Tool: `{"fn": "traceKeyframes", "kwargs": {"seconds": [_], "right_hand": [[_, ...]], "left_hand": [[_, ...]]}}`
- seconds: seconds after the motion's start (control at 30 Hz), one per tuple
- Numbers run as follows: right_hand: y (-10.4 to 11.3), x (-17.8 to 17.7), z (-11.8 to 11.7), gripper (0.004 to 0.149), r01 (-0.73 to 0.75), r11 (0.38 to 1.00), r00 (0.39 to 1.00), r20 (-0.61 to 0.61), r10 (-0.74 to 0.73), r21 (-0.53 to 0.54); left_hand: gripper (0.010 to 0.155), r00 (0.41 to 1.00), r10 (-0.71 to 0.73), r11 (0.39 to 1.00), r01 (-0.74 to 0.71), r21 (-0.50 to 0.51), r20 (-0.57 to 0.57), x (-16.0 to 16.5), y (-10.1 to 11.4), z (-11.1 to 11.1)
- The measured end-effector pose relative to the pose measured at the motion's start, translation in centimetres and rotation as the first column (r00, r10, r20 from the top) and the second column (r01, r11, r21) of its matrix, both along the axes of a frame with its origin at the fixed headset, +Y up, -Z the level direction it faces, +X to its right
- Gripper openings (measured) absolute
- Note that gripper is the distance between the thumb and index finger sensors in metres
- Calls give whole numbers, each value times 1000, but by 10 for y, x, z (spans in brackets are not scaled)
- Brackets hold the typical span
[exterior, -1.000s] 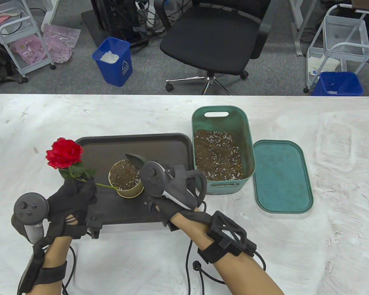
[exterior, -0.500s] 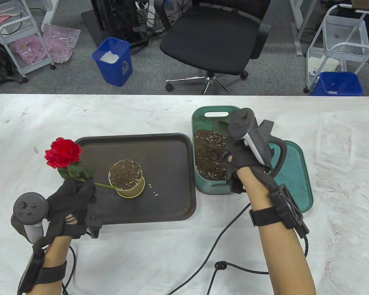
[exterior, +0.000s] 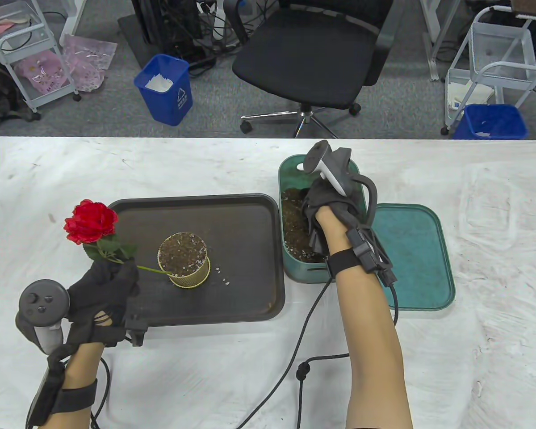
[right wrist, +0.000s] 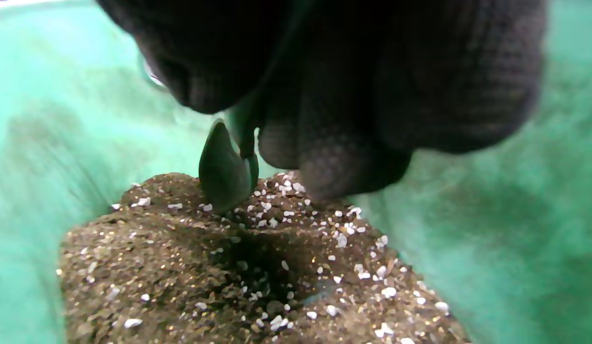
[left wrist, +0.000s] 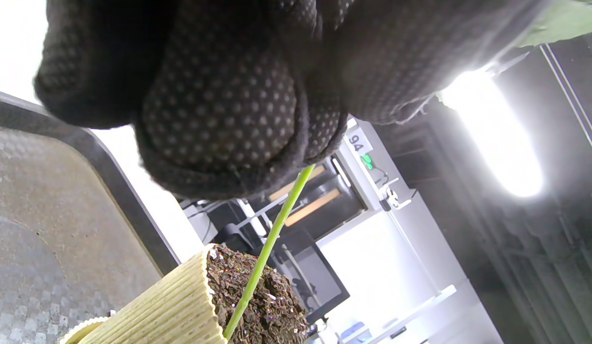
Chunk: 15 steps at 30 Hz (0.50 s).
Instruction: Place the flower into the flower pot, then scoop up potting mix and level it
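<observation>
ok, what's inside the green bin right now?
Potting mix, the right hand and a scoop tip dug in. The handle and bin floor are covered.

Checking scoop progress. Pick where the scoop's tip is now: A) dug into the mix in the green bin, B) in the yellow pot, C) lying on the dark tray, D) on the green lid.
A: the right hand holds the scoop, its tip sunk in the potting mix inside the green bin.
</observation>
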State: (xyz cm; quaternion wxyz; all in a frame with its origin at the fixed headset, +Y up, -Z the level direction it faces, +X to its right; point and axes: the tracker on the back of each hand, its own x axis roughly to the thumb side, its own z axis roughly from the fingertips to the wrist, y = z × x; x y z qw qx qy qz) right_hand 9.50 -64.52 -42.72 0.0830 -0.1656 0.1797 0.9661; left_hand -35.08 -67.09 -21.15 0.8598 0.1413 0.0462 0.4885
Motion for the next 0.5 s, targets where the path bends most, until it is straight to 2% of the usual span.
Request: {"fn": "traceKeyframes", "kwargs": {"seconds": [0.07, 0.13, 0.23, 0.37, 0.5], "right_hand": [[-3, 2, -1, 52, 41, 998, 999, 4, -40, -37], [-9, 5, -2, 53, 180, 977, 984, 31, -178, -117], [-13, 9, -1, 55, 297, 940, 955, 70, -289, -166], [-14, 16, 4, 57, 475, 855, 880, 136, -456, -209], [-11, 25, 12, 57, 581, 784, 814, 170, -555, -218]], "left_hand": [[45, 1000, -1, 1000, 1, 0, -1, 0, 0, 0], [45, 1000, -1, 1000, 1, -1, -2, 0, 0, 0], [45, 1000, -1, 1000, 1, -2, -3, 0, 0, 0], [45, 1000, -2, 1000, 2, -1, -1, 0, 0, 0], [45, 1000, -1, 1000, 1, -2, 0, -1, 0, 0]]}}
